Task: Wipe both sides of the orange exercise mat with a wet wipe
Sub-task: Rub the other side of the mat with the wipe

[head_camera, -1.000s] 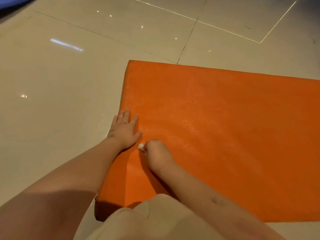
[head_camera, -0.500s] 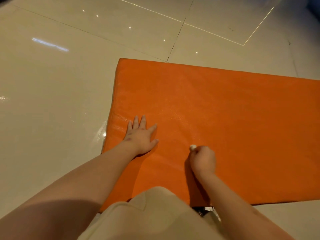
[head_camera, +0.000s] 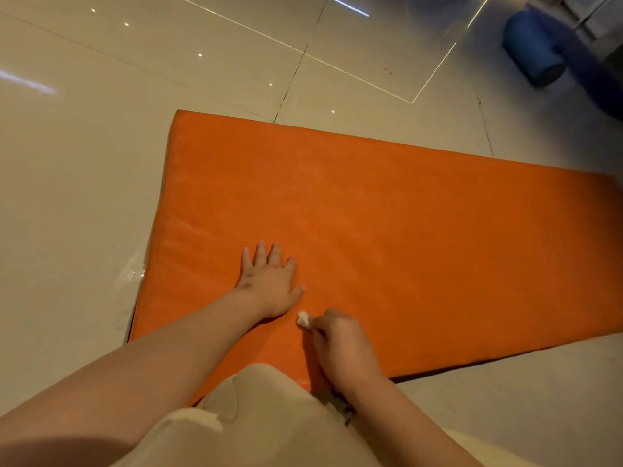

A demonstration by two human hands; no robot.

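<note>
Mat (head_camera: 421,237), orange, lies flat on tile floor (head_camera: 84,180); left hand (head_camera: 269,281) presses it with straight fingers; right hand (head_camera: 344,342) clenches 1 small wipe (head_camera: 302,319) against it; such a tiny wad risks skipping patches, or slipping loose.

Worn on the head, a single wide-angle view. Looks forward and steeply down, close above the left hand (head_camera: 269,284) and right hand (head_camera: 340,338). Catches both forearms at the bottom edge. Takes in the orange mat (head_camera: 421,230) slanting across the middle, tiled floor (head_camera: 84,163) around it, and a blue cylinder (head_camera: 532,52) farther off at top right.
</note>
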